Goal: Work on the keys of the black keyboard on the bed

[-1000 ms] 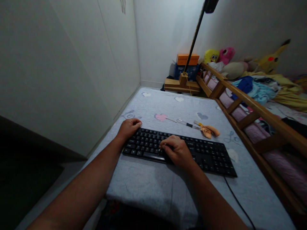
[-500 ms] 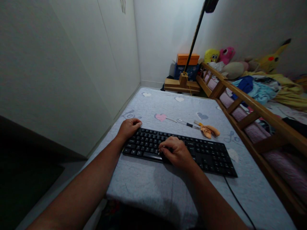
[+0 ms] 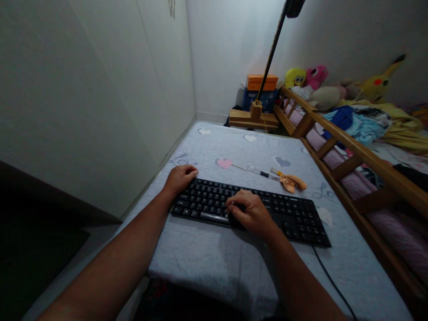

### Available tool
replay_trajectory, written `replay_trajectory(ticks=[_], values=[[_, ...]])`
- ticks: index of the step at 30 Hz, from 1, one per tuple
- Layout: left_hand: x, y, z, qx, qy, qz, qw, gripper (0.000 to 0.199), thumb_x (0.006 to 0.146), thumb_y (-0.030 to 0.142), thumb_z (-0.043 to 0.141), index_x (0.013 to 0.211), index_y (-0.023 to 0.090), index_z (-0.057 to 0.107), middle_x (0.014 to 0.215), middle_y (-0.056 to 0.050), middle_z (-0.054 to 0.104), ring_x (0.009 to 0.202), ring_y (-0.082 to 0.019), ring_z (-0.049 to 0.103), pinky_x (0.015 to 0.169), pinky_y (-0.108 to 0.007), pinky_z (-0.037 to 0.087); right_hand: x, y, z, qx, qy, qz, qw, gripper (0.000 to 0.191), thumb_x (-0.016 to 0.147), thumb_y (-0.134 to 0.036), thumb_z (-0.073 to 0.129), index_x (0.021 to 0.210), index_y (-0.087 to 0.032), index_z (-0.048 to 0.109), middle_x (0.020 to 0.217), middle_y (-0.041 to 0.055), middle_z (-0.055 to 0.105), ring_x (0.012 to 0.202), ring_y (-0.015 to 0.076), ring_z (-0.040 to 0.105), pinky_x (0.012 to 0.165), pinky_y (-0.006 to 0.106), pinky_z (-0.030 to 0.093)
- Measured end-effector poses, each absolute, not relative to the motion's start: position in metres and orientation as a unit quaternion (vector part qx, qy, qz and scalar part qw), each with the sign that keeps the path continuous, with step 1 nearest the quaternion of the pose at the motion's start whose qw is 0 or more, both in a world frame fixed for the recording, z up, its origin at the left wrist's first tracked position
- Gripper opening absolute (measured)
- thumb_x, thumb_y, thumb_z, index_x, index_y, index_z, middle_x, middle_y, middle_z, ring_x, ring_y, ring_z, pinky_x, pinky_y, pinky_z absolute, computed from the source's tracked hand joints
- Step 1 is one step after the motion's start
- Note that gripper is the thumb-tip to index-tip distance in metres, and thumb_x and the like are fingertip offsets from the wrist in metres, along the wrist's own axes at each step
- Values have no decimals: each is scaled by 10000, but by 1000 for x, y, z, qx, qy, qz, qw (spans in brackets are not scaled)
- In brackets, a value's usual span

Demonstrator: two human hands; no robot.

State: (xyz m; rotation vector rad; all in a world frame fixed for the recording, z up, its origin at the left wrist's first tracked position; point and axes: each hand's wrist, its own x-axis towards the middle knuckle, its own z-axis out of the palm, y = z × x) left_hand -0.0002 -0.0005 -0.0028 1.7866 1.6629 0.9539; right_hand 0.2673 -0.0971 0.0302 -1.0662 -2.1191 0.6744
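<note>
A black keyboard (image 3: pixel 200 201) lies at a slant on the cloth-covered table (image 3: pixel 197 249), its cable leaving toward the lower right. My left hand (image 3: pixel 180 180) rests at the keyboard's upper left corner, fingers closed on that edge. Over the keys right of the middle is my right hand (image 3: pixel 249 210), its fingers pinched round a small, thin light item whose tip points down at the keys; most of it is hidden. Behind the keyboard lie a thin white stick (image 3: pixel 239 167), a tool with a black grip and wire loop (image 3: pixel 264 174), and an orange cloth (image 3: pixel 288 183) beside a brush-like tool (image 3: pixel 275 171).
A wooden bed rail (image 3: pixel 334 139) runs along the table's right side, with plush toys and bedding behind it. White cabinet doors (image 3: pixel 133 89) stand at the left. Past the far edge are a wooden stand (image 3: pixel 254 117) with a black pole and an orange box (image 3: pixel 261 82).
My right hand has shifted slightly to the right along the keys, still pinching the small item. My left hand and the keyboard have stayed in place.
</note>
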Motion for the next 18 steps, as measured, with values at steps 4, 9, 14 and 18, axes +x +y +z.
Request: replay_trajectory(ticks=[4,9,14,18], values=[[-1,0,-4,662,610,352,256,291,740,429,582,781,186,737,772,-41,748,749,-215,664,729,-309,486,266,-97,30,-404,-810,263,334,152,855,-112,599,840,-209,714,775,23,701,778,174,618,770,323,436],[0,-2,-1,665,611,348,254,287,746,424,577,773,188,738,766,-34,747,755,-212,667,742,-305,485,261,-98,29,-387,-815,264,341,147,868,-110,608,836,-207,714,772,18,700,785,167,619,782,320,436],[1,-3,1,662,613,347,256,278,744,422,581,767,193,737,771,-33,751,756,-213,668,755,-308,486,260,-99,32,-388,-815,268,337,155,876,-113,597,836,-205,715,775,21,699,783,165,617,784,324,440],[0,-2,0,660,615,348,256,280,744,420,586,780,189,740,778,-38,752,760,-215,670,749,-310,487,263,-99,33,-397,-813,265,333,161,854,-103,589,831,-204,713,764,22,691,771,167,610,767,322,438]])
